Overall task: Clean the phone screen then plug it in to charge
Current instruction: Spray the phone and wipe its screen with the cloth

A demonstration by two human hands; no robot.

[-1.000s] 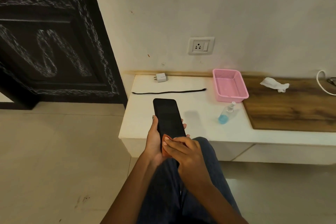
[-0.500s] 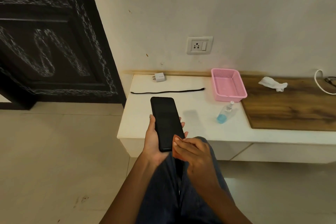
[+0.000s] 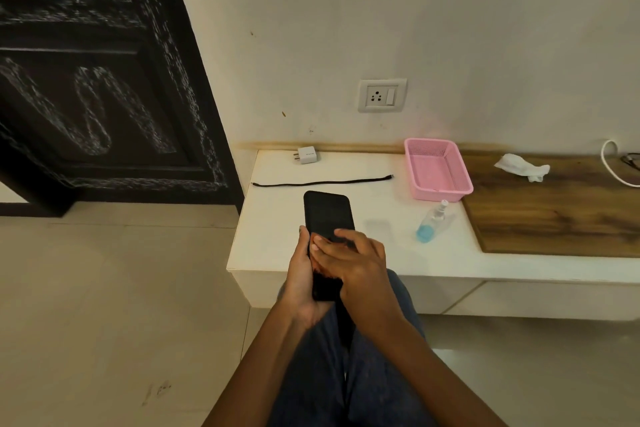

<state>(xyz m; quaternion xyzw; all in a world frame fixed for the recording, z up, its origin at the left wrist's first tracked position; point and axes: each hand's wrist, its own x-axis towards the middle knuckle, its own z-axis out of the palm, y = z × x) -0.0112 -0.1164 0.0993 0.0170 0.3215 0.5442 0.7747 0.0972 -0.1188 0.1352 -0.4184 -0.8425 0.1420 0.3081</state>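
Left hand (image 3: 302,274) gripping black phone (image 3: 328,218) from beneath, above the lap; right hand (image 3: 353,260) clenched on an orange cloth (image 3: 317,240) pressed to the screen; beyond, on white counter (image 3: 277,246): spray bottle (image 3: 431,222), black cable (image 3: 322,182), white charger (image 3: 306,154), wall socket (image 3: 381,95).

A pink mesh basket (image 3: 437,168) sits on the white counter (image 3: 277,239) at the wall, touching the edge of a brown wooden board (image 3: 554,215). A crumpled white tissue (image 3: 521,166) lies on the board's far side, and a white cord (image 3: 611,163) loops at its right end. A dark carved door (image 3: 97,80) stands at left above the pale tiled floor (image 3: 104,305).
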